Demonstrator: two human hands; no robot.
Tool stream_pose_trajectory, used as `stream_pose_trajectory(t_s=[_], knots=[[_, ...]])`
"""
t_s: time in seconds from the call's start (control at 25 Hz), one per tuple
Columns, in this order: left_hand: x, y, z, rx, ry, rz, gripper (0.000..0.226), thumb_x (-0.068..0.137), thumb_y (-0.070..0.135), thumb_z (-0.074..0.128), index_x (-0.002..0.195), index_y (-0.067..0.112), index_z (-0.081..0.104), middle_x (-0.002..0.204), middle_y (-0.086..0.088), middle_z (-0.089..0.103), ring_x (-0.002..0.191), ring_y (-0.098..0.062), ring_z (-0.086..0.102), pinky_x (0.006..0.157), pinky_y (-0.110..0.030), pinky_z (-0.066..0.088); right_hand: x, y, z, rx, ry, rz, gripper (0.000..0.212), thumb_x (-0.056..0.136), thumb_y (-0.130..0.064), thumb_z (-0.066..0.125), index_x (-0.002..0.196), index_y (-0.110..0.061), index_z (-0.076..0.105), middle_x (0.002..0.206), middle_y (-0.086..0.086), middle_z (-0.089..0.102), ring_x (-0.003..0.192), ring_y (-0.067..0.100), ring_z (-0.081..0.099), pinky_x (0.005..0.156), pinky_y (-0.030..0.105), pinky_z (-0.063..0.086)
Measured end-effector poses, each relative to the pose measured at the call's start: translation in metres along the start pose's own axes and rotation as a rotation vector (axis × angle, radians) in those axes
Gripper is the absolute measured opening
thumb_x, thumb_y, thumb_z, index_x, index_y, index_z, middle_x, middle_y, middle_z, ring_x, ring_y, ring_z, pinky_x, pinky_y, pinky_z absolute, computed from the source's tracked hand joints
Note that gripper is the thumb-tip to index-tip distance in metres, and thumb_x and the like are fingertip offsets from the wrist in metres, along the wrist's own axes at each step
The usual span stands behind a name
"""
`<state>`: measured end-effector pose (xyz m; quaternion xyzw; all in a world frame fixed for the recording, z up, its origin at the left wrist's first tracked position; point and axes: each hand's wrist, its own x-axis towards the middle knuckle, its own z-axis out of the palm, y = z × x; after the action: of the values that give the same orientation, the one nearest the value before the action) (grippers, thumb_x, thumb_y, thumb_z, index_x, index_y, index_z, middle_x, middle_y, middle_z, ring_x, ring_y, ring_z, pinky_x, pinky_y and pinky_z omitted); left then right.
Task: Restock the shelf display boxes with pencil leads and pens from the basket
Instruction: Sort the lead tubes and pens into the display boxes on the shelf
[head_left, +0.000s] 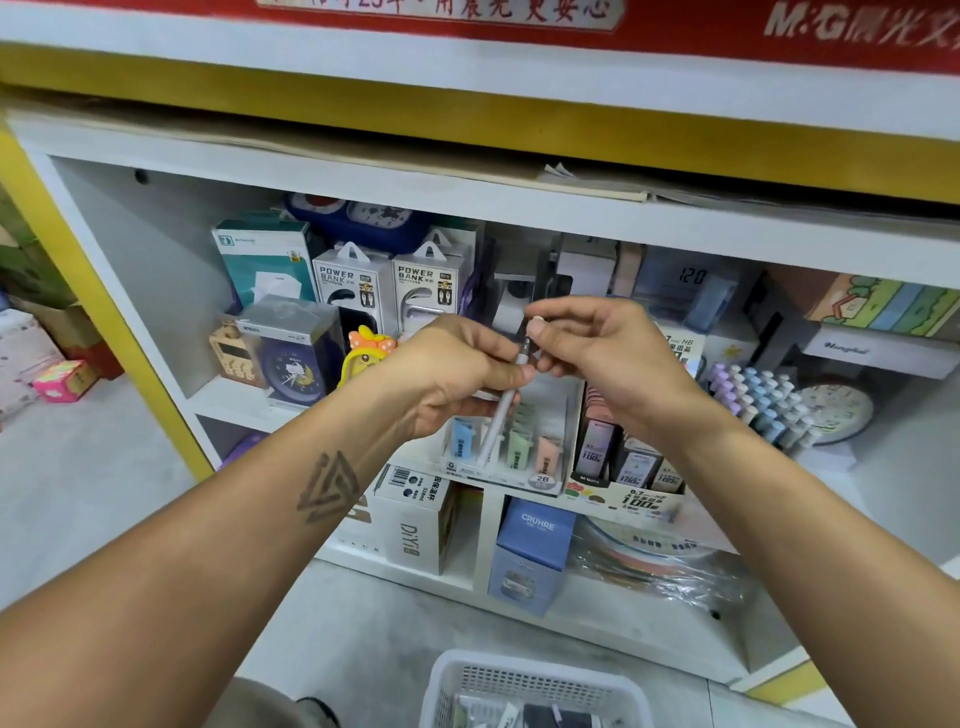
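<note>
My left hand (457, 374) grips a white pen (497, 423) around its upper part, and the pen slants down toward the shelf. At the pen's dark top end, the thumb and fingers of my right hand (597, 353) pinch the tip. Both hands hover just above a clear display box (511, 480) marked 2B, which holds pastel pencil-lead cases. To its right stands a display box (631, 496) of dark lead packs marked 0.7. The white basket (535, 680) sits on the floor at the bottom edge, with dark packs inside.
Pastel-capped pens (763, 402) stand in a holder right of the lead boxes. Behind my hands are two power bank boxes (395, 283) and alarm clocks (291, 364). Below sit a DIY box (415, 525) and a blue CRUHRE box (535, 551).
</note>
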<state>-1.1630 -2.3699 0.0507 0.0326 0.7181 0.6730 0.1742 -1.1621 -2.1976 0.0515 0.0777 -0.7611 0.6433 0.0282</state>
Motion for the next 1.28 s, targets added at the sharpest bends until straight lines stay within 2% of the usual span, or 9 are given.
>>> stream_pose_trajectory(t_s=[0.16, 0.32, 0.44, 0.6, 0.8, 0.92, 1.0, 1.12, 1.28], knots=[[0.004, -0.001, -0.002, 0.106, 0.056, 0.056, 0.012, 0.085, -0.001, 0.070, 0.097, -0.001, 0.071, 0.090, -0.012, 0.073, 0.079, -0.021, 0.070, 0.071, -0.031, 0.061, -0.002, -0.006, -0.010, -0.022, 0.104, -0.034, 0.017, 0.089, 0.002, 0.070, 0.106, 0.002, 0.070, 0.074, 0.015, 0.072, 0.064, 0.021, 0.069, 0.063, 0.023, 0.057], [0.012, -0.008, -0.018, 0.568, 0.265, 0.123, 0.017, 0.092, 0.006, 0.059, 0.103, 0.010, 0.072, 0.100, -0.007, 0.070, 0.093, -0.022, 0.066, 0.088, -0.031, 0.055, 0.003, -0.011, -0.024, -0.133, 0.267, -0.072, 0.013, 0.091, 0.002, 0.069, 0.102, -0.001, 0.062, 0.076, 0.017, 0.072, 0.062, 0.020, 0.072, 0.059, 0.022, 0.057], [0.012, -0.014, -0.014, 0.661, 0.186, 0.142, 0.020, 0.092, 0.010, 0.061, 0.107, 0.014, 0.073, 0.105, -0.003, 0.071, 0.099, -0.019, 0.067, 0.088, -0.024, 0.052, -0.002, -0.007, -0.030, -0.162, 0.227, -0.068, 0.009, 0.090, -0.001, 0.070, 0.096, -0.003, 0.063, 0.071, 0.013, 0.072, 0.059, 0.022, 0.069, 0.059, 0.026, 0.057], [0.009, -0.012, 0.024, 0.760, 0.015, 0.301, 0.024, 0.092, 0.014, 0.062, 0.115, 0.015, 0.071, 0.111, 0.001, 0.071, 0.102, -0.011, 0.065, 0.084, -0.013, 0.048, -0.022, -0.003, -0.067, -0.188, 0.258, -0.059, 0.003, 0.090, -0.006, 0.070, 0.093, -0.006, 0.070, 0.063, 0.005, 0.070, 0.053, 0.016, 0.060, 0.052, 0.024, 0.050], [0.006, -0.016, 0.087, 1.077, -0.159, 0.598, 0.040, 0.096, 0.025, 0.055, 0.135, 0.021, 0.055, 0.141, 0.005, 0.053, 0.125, -0.016, 0.051, 0.105, -0.026, 0.040, -0.060, -0.004, -0.128, -0.384, 0.385, -0.094, 0.014, 0.090, -0.002, 0.068, 0.085, -0.015, 0.067, 0.055, -0.003, 0.064, 0.047, 0.014, 0.060, 0.050, 0.026, 0.052], [0.007, -0.024, 0.116, 1.149, -0.260, 0.683, 0.051, 0.097, 0.025, 0.052, 0.146, 0.019, 0.042, 0.153, 0.003, 0.038, 0.138, -0.017, 0.037, 0.112, -0.023, 0.028, -0.078, -0.001, -0.152, -0.451, 0.440, -0.119, 0.022, 0.090, -0.001, 0.070, 0.084, -0.021, 0.063, 0.074, 0.022, 0.067, 0.067, 0.036, 0.068, 0.063, 0.042, 0.060], [0.008, -0.029, 0.127, 1.172, -0.292, 0.728, 0.057, 0.095, 0.023, 0.052, 0.150, 0.019, 0.035, 0.157, 0.002, 0.031, 0.140, -0.015, 0.031, 0.112, -0.021, 0.023, -0.087, 0.005, -0.156, -0.514, 0.414, -0.140, 0.028, 0.090, 0.000, 0.070, 0.081, -0.025, 0.060, 0.080, 0.028, 0.064, 0.074, 0.043, 0.067, 0.067, 0.043, 0.061], [0.013, -0.035, 0.141, 1.229, -0.322, 0.769, 0.060, 0.094, 0.025, 0.052, 0.150, 0.017, 0.034, 0.158, 0.000, 0.027, 0.142, -0.018, 0.028, 0.114, -0.025, 0.025, -0.099, 0.014, -0.162, -0.626, 0.344, -0.160, 0.029, 0.089, -0.003, 0.072, 0.081, -0.029, 0.060, 0.079, 0.012, 0.069, 0.070, 0.027, 0.072, 0.071, 0.046, 0.062], [0.018, -0.041, 0.150, 1.320, -0.333, 0.821, 0.053, 0.094, 0.028, 0.053, 0.145, 0.015, 0.045, 0.156, -0.007, 0.033, 0.143, -0.022, 0.027, 0.116, -0.028, 0.024, -0.111, 0.020, -0.175, -0.624, 0.285, -0.157, 0.014, 0.088, -0.006, 0.074, 0.087, -0.016, 0.064, 0.075, 0.006, 0.070, 0.066, 0.016, 0.073, 0.070, 0.047, 0.061]])
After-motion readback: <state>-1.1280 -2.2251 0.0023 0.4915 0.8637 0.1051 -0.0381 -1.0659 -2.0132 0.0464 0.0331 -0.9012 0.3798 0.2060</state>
